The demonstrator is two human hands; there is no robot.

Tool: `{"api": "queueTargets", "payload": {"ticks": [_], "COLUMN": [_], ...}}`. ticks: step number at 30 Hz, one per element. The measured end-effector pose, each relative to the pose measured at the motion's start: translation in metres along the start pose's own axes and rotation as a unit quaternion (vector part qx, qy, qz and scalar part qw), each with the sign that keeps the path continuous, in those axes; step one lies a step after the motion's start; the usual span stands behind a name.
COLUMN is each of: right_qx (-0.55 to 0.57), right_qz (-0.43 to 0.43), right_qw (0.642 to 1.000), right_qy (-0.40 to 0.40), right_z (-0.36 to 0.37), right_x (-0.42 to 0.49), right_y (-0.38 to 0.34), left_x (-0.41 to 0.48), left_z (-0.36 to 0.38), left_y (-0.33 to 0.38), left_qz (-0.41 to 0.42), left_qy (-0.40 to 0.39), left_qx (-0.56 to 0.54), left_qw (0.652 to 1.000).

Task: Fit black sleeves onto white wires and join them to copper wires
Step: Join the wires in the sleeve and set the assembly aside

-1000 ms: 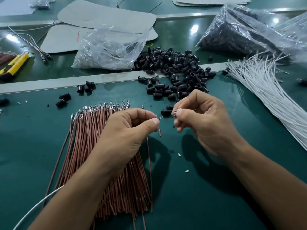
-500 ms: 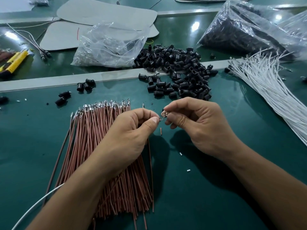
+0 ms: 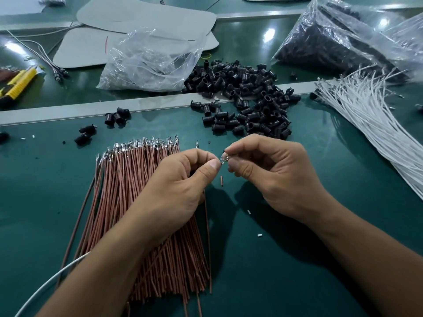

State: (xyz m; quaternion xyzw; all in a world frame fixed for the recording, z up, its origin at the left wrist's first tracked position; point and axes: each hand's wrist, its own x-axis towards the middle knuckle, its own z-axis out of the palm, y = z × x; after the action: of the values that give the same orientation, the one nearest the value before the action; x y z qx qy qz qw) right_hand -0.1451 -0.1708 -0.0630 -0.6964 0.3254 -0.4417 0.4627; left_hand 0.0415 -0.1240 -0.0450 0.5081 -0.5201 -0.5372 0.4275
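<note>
My left hand point(image 3: 183, 184) pinches a thin metal wire tip between thumb and forefinger. A white wire point(image 3: 45, 284) curves out from under that forearm; the frame does not show whether the tip belongs to it. My right hand point(image 3: 277, 177) pinches a small shiny terminal piece point(image 3: 223, 158) right against the left fingertips. Under my left hand lies a flat bundle of copper-coloured wires point(image 3: 128, 202) with metal ends. A pile of black sleeves point(image 3: 251, 99) is just beyond my hands. A sheaf of white wires point(image 3: 377, 129) lies at the right.
A crumpled clear bag point(image 3: 151, 62) and a full bag of black parts point(image 3: 338, 40) sit past a grey rail point(image 3: 68, 113). A yellow cutter point(image 3: 18, 85) lies far left, grey pads point(image 3: 146, 14) at the back. Loose black sleeves point(image 3: 114, 117) and small offcuts point(image 3: 221, 180) dot the green mat.
My right hand has moved left, closing the gap, and its fingertips now meet those of the left hand. The left hand has stayed nearly still over the copper bundle.
</note>
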Motion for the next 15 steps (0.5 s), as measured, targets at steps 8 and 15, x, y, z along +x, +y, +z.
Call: {"api": "queueTargets", "payload": {"ticks": [8, 15], "right_qx": [0.005, 0.010], "right_qz": [-0.026, -0.031], "right_qw": [1.000, 0.999], "right_qy": [-0.004, -0.006], "right_z": [-0.0004, 0.0007], "right_x": [0.0006, 0.0006], "right_y": [0.0014, 0.0028], "left_x": [-0.0006, -0.0012], "left_z": [0.0016, 0.0014], "left_y": [0.0015, 0.0042], "left_qz": [-0.004, -0.021], "left_qy": [0.005, -0.002], "left_qx": [-0.012, -0.007], "left_qw": [1.000, 1.000]}}
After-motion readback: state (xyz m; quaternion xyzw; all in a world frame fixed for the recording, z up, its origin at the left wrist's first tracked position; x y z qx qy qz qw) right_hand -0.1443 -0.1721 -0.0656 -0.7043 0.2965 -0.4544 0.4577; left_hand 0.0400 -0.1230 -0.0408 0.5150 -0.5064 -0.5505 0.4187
